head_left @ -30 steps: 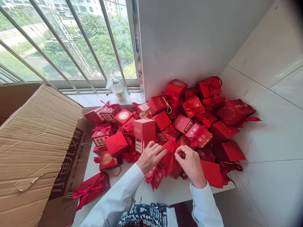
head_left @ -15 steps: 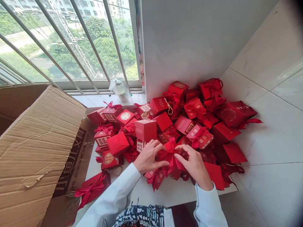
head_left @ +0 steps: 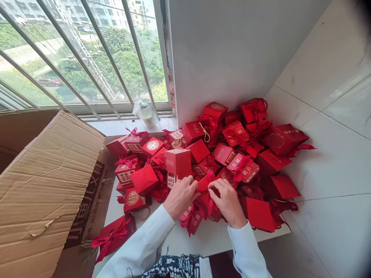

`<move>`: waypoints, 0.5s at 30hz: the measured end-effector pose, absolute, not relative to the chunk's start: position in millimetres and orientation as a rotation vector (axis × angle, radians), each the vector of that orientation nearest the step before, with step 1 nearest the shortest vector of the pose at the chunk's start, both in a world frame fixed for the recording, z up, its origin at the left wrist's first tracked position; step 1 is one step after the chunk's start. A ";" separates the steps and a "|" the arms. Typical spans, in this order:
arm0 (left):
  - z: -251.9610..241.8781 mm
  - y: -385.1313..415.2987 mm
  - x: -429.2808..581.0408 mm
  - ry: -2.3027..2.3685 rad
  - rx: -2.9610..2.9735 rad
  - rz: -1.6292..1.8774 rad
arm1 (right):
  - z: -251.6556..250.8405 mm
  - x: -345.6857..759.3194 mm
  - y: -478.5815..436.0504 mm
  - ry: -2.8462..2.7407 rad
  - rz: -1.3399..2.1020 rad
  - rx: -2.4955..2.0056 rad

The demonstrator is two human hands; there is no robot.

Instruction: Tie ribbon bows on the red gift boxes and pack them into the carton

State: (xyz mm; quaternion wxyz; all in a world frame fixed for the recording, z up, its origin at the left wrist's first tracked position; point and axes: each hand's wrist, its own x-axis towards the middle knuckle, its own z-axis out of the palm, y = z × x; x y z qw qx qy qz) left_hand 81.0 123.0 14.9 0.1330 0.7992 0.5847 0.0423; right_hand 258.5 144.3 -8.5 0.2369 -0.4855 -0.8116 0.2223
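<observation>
A heap of small red gift boxes (head_left: 232, 154) with gold print and red ribbons covers a white table (head_left: 203, 237). My left hand (head_left: 181, 195) and my right hand (head_left: 227, 200) meet at the near side of the heap. Both pinch the red ribbon (head_left: 205, 184) of one red box (head_left: 210, 206) that sits between them. The fingers of both hands are closed on the ribbon ends. A taller red box (head_left: 177, 164) stands just behind my left hand. White sleeves cover both of my arms.
A big open cardboard box (head_left: 43, 185) lies on its side at the left, its flap reaching the table. A barred window (head_left: 81, 58) fills the back left, with a clear plastic bottle (head_left: 145, 112) on its sill. White wall and floor tiles (head_left: 333, 162) lie to the right.
My hands have drawn closer together on the ribbon and moved slightly back toward the heap. The loose ribbon loops seen half a second ago are pulled tighter now.
</observation>
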 end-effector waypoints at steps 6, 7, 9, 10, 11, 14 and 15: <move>12.1 120.1 78.2 1.649 2.138 0.284 | -10.2 259.8 145.0 -2.230 0.587 -1.303; 9.8 120.0 76.9 1.628 2.107 0.318 | -10.6 260.6 145.0 -2.224 0.601 -1.293; 6.7 120.0 75.2 1.606 2.047 0.385 | -11.0 262.0 144.7 -2.203 0.626 -1.283; 6.2 120.1 74.9 1.599 2.016 0.421 | -11.1 262.5 144.4 -2.193 0.637 -1.283; 6.2 120.2 74.7 1.589 1.972 0.460 | -11.1 262.8 144.0 -2.182 0.647 -1.285; 7.7 121.1 74.2 1.530 1.769 0.535 | -11.5 262.2 142.9 -2.142 0.674 -1.299; 7.9 121.6 73.7 1.511 1.700 0.542 | -11.9 261.6 142.6 -2.127 0.677 -1.307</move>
